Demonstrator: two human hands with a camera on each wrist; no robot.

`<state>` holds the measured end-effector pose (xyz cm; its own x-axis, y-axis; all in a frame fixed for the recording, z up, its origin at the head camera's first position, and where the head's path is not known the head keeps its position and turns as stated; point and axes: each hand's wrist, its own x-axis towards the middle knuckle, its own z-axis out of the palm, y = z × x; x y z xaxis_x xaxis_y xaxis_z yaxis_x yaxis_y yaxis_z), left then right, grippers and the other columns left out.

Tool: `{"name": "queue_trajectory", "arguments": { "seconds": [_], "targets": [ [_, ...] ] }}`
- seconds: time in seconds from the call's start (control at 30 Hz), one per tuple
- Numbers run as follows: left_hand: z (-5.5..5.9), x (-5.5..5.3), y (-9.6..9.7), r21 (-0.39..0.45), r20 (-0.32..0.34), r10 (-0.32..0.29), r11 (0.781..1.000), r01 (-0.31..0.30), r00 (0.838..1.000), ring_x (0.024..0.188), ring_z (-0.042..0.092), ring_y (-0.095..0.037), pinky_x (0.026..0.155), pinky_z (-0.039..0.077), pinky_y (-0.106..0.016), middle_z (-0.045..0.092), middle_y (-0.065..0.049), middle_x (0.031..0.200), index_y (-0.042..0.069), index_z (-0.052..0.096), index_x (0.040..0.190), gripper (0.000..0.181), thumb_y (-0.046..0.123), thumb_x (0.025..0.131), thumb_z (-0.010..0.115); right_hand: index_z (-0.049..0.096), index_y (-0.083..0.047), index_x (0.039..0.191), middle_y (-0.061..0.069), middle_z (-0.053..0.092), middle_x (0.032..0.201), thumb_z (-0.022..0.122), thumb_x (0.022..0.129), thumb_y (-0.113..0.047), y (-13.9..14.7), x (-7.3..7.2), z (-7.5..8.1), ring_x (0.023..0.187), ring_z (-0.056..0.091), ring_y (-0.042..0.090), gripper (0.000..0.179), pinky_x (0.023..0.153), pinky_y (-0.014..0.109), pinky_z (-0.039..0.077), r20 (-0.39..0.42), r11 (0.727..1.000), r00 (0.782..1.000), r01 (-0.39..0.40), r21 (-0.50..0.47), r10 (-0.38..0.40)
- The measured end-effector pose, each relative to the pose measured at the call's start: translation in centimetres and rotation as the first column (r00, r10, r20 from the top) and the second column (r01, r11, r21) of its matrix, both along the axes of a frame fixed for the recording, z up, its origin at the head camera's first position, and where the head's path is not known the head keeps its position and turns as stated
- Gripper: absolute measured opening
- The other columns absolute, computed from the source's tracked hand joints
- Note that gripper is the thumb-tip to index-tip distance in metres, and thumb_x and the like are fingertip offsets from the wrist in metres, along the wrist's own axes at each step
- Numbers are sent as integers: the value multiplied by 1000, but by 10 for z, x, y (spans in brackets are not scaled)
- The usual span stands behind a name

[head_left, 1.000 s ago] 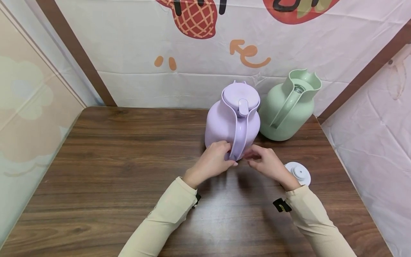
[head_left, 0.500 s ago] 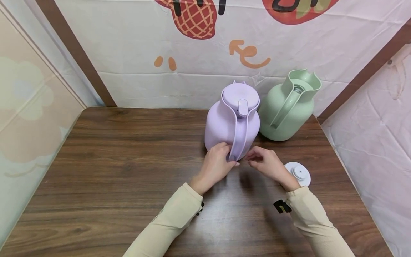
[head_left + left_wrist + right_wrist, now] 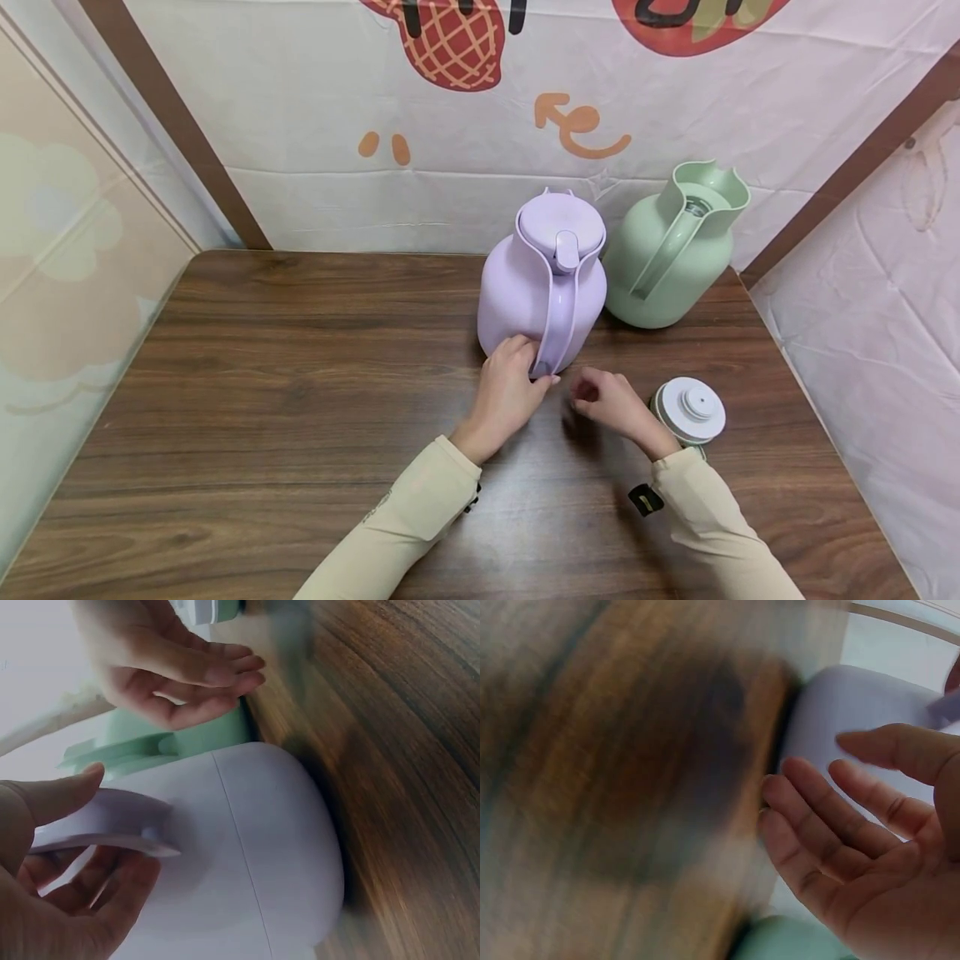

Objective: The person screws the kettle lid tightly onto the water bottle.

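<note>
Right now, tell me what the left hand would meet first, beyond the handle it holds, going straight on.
Most likely the body of the lilac jug, just past the handle in the left hand; how much gap remains is hard to judge.

No legible txt, brand or no. in view. On backdrop [image 3: 300, 208], well beyond L fingers [image 3: 517, 343] & R fingers [image 3: 587, 377]: an orange looped arrow [image 3: 583, 119], plus thick blk strokes [image 3: 517, 15] cut off at top, can't tell if ltrs. Back from L fingers, sm. print [image 3: 378, 506] on L sleeve [image 3: 408, 517]; back from R fingers, yellowish mark [image 3: 646, 502] on blk tab [image 3: 641, 495]; both unreadable.
</note>
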<state>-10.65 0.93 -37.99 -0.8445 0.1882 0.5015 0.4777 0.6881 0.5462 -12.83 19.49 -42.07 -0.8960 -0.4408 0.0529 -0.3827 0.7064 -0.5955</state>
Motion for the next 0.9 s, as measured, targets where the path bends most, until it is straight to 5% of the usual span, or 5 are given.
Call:
{"name": "queue_trajectory", "arguments": {
  "seconds": [0.33,0.9],
  "targets": [
    [-2,2,3,-1,-37,36,999,-36,999,74,55,-24,65,44,-35,57,-7,76,1,64,80,26,16,65,80,58,-4,81,-1,52,66,63,66,1,0,-2,-21,60,48,13,16,57,30,41,133,998,991,4,64,-12],
    [-4,1,-4,15,-88,58,998,-57,994,70,56,-23,64,46,-35,57,-7,71,-3,64,78,24,8,62,79,55,-5,81,-1,49,66,65,67,3,3,-9,-22,60,46,12,19,57,29,39,230,994,970,-90,60,74]
  ]
}}
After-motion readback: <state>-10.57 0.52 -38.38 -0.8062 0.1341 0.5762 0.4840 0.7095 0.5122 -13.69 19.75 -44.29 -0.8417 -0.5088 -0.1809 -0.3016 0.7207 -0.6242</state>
